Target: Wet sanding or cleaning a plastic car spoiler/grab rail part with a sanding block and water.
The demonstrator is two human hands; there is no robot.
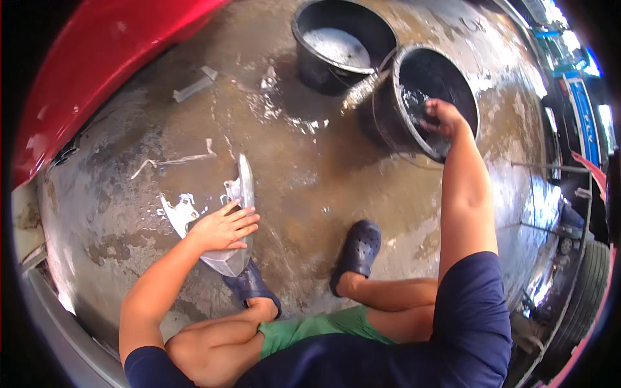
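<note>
My left hand [225, 227] lies flat, fingers spread, on a silver-grey V-shaped plastic part, which looks like a vehicle body panel [244, 183]. Two arms of the panel point away from me, with bracket tabs on them, and its narrow end rests by my left shoe. On the right, my right hand [445, 118] reaches into the mouth of a black bucket [475, 103] that is tipped toward me. Its fingers are apart and slightly bent above the water inside, and I see nothing held in them.
Behind stands a second black bucket [317, 71] with sudsy water. A red vehicle panel [97, 71] curves in at the upper left. Wet concrete floor [291, 161] carries a grey strip [196, 85] and a bent thin piece [173, 159]. A tyre [585, 304] and metal frame stand right.
</note>
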